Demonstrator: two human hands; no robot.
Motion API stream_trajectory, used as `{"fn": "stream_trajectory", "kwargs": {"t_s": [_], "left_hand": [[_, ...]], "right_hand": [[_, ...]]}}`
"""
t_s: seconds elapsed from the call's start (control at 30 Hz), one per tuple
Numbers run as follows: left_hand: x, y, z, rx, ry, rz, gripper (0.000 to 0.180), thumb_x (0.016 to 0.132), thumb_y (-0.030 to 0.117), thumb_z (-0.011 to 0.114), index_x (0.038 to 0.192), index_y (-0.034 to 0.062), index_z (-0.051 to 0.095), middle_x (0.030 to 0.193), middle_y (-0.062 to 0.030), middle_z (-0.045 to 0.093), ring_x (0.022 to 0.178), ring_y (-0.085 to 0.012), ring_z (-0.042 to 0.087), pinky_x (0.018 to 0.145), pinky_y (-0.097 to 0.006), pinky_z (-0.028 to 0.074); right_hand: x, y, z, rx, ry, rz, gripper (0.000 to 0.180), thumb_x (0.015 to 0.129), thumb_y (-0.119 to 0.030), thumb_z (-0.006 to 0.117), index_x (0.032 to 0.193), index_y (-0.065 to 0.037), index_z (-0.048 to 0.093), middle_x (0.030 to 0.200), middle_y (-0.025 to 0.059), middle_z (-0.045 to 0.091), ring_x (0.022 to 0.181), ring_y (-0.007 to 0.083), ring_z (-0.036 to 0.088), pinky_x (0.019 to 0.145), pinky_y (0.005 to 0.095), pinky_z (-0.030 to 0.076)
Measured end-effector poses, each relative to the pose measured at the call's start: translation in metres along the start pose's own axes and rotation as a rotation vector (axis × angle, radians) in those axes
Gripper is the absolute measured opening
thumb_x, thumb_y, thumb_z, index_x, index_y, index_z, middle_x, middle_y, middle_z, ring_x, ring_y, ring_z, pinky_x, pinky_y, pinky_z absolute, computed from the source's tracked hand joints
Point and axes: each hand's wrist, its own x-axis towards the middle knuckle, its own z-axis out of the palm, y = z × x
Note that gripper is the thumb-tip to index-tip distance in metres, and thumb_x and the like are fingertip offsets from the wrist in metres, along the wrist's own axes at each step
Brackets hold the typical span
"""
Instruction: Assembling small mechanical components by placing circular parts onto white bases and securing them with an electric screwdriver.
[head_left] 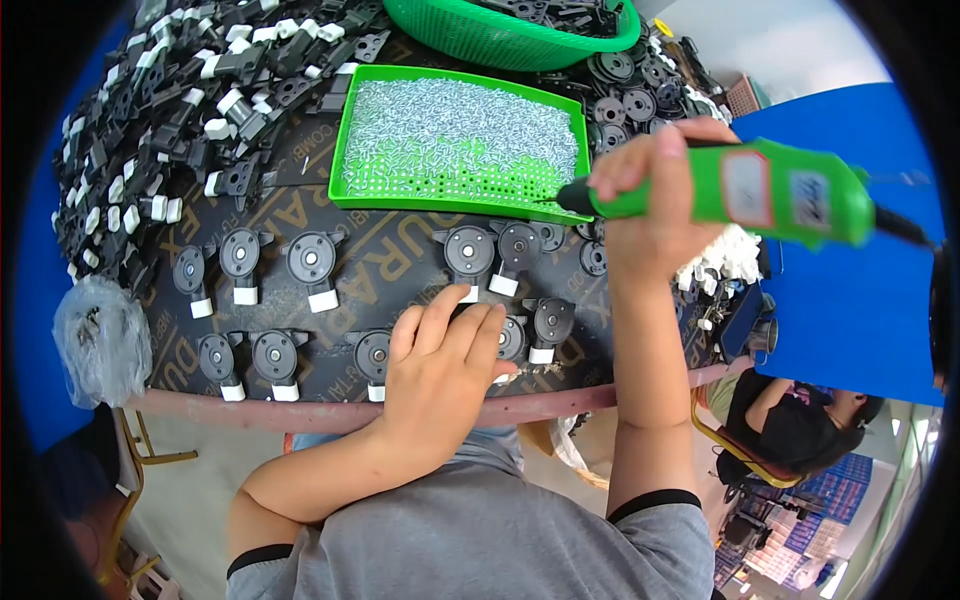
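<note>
My right hand (pixel 655 195) is wrapped round a green electric screwdriver (pixel 740 192), held nearly level. Its black nose points left, and the thin bit is over the front right part of a green tray (pixel 440 203) full of small silver screws (pixel 450 120). My left hand (pixel 440 365) lies palm down with fingers stretched, beside and partly over a black round part (pixel 511 338) with a white tip. Whether it presses on that part I cannot tell. Similar black round parts stand in two rows, such as one at the left (pixel 240 255) and one at the right (pixel 552 322).
A heap of black and white parts (pixel 200 110) covers the table's left side. Behind the tray stands a green basket (pixel 510 45) of black pieces. Black discs (pixel 638 103) and white pieces (pixel 730 258) pile at the right. A clear plastic bag (pixel 100 342) sits front left. Another person (pixel 810 425) is at the right.
</note>
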Motion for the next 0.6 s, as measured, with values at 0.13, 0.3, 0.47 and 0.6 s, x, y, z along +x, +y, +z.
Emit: {"fn": "stream_trajectory", "kwargs": {"t_s": [0.13, 0.3, 0.47, 0.6], "left_hand": [[0.004, 0.001, -0.01, -0.031, -0.054, -0.065, 0.053, 0.074, 0.033, 0.074, 0.118, 0.0047, 0.064, 0.115, -0.0047, 0.062, 0.122, -0.0247, 0.048, 0.098, -0.041, 0.033], [0.005, -0.001, -0.012, -0.024, -0.059, -0.077, 0.052, 0.074, 0.033, 0.075, 0.117, 0.0049, 0.064, 0.115, -0.0047, 0.062, 0.121, -0.0256, 0.048, 0.098, -0.042, 0.033], [0.004, -0.002, -0.011, -0.034, -0.06, -0.062, 0.052, 0.074, 0.032, 0.076, 0.117, 0.0044, 0.065, 0.113, -0.0056, 0.062, 0.121, -0.0269, 0.048, 0.098, -0.042, 0.033], [0.006, 0.001, -0.013, -0.054, -0.066, -0.077, 0.051, 0.074, 0.03, 0.076, 0.116, 0.0032, 0.065, 0.111, -0.0063, 0.063, 0.121, -0.0279, 0.048, 0.098, -0.043, 0.033]], "right_hand": [[-0.001, 0.022, -0.001, -0.002, -0.007, 0.007, 0.015, 0.093, -0.003, 0.055, 0.104, -0.002, 0.045, 0.059, 0.0075, 0.049, 0.045, 0.0158, 0.046, 0.045, 0.0324, 0.045], [0.0, 0.025, 0.003, 0.007, -0.006, 0.027, 0.015, 0.092, -0.003, 0.055, 0.103, -0.001, 0.044, 0.059, 0.0081, 0.049, 0.045, 0.0158, 0.046, 0.045, 0.0328, 0.045], [-0.002, 0.025, 0.002, 0.027, -0.012, 0.026, 0.017, 0.092, -0.004, 0.055, 0.104, -0.001, 0.044, 0.058, 0.0088, 0.05, 0.044, 0.0157, 0.046, 0.046, 0.0327, 0.045], [-0.003, 0.02, 0.0, 0.026, -0.004, 0.028, 0.019, 0.092, -0.004, 0.055, 0.107, -0.004, 0.044, 0.058, 0.0071, 0.049, 0.045, 0.0159, 0.047, 0.046, 0.0323, 0.045]]}}
